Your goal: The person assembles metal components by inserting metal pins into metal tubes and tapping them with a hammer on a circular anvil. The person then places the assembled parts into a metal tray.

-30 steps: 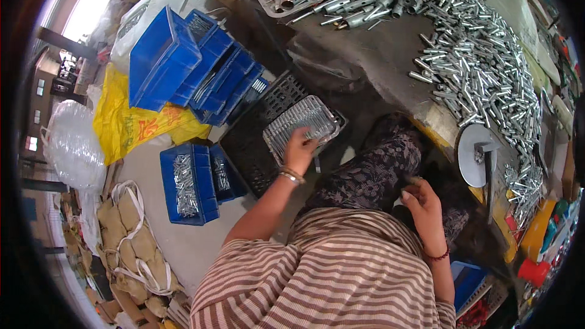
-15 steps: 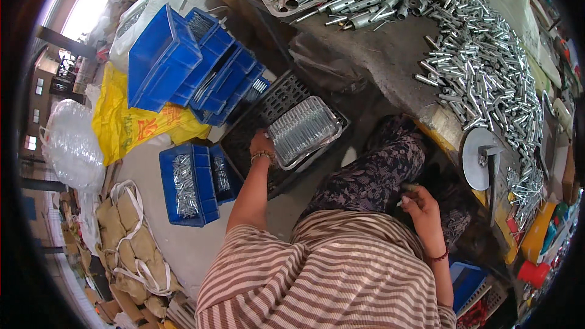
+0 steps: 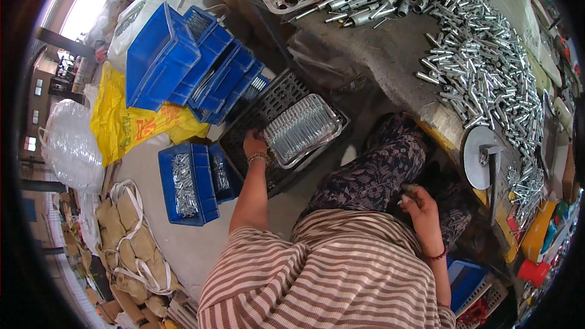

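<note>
My left hand (image 3: pixel 254 143) is down inside a black plastic crate (image 3: pixel 271 106), fingers curled at the left rim of a silver metal tray (image 3: pixel 286 163). Their tips are partly hidden there. Thin shiny metal rods (image 3: pixel 301 125) lie side by side in rows across this tray, which sits in the right part of the crate. My right hand (image 3: pixel 421 207) hovers by my thigh in front of the workbench. Its fingers bend loosely, thumb and forefinger a little apart, and no held object shows.
Stacked blue bins (image 3: pixel 164 61) stand beyond the crate, with a yellow bag (image 3: pixel 116 116) beside them. Another blue bin (image 3: pixel 210 213) of metal pins stands left of my forearm. The workbench (image 3: pixel 378 55) at right carries heaped metal tubes (image 3: pixel 481 55) and a round metal disc (image 3: pixel 478 157).
My left hand has shifted slightly left along with the tray's near-left edge. My right hand stays in almost the same place.
</note>
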{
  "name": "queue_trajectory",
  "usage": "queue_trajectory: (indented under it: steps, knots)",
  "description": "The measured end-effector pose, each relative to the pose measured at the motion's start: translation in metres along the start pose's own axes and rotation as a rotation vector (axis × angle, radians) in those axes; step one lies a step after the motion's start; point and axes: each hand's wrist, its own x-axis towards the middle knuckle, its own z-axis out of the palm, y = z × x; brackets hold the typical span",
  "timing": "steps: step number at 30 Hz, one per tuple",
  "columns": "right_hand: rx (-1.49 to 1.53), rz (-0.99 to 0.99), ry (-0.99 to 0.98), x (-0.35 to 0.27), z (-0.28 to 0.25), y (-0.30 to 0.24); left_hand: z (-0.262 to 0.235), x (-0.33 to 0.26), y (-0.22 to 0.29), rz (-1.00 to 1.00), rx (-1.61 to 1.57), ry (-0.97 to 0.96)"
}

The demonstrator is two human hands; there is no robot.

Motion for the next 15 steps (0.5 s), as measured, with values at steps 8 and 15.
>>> queue_trajectory:
  steps: [8, 15]
  knots:
    - [-0.005, -0.015, 0.026, 0.002, -0.002, 0.006, 0.004, -0.017, -0.011, -0.066, -0.001, -0.216]
    - [0.020, -0.018, 0.024, -0.002, -0.002, 0.005, 0.007, -0.015, 0.012, -0.036, 0.124, -0.280]
